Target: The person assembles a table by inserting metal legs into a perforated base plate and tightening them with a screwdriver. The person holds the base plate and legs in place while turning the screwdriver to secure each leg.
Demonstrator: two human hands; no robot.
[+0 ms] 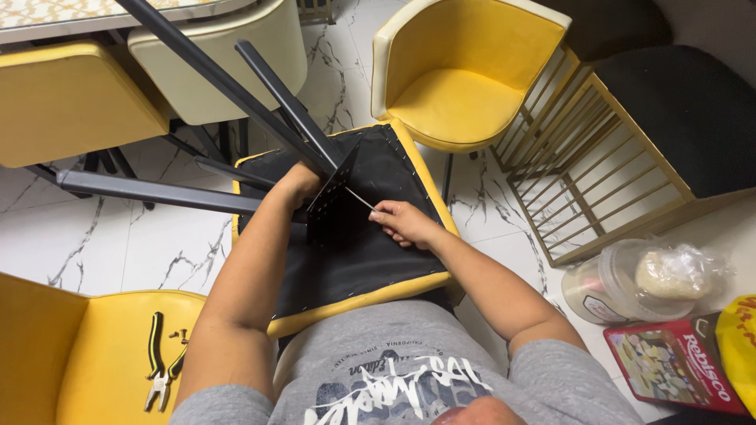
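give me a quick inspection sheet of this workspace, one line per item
surface: white marbled tile floor; the work rests on the person's lap.
job's things: upturned yellow seat with black underside; black leg frame and its perforated black bracket stand on it.
clutter: pliers and small screws on a yellow chair; plastic tub, clear bag and red box at right.
grippers: left hand grips the frame at the bracket; right hand holds a thin metal tool to the bracket.
cables: nothing seen.
surroundings: more yellow and cream chairs, a gold wire rack, a table edge.
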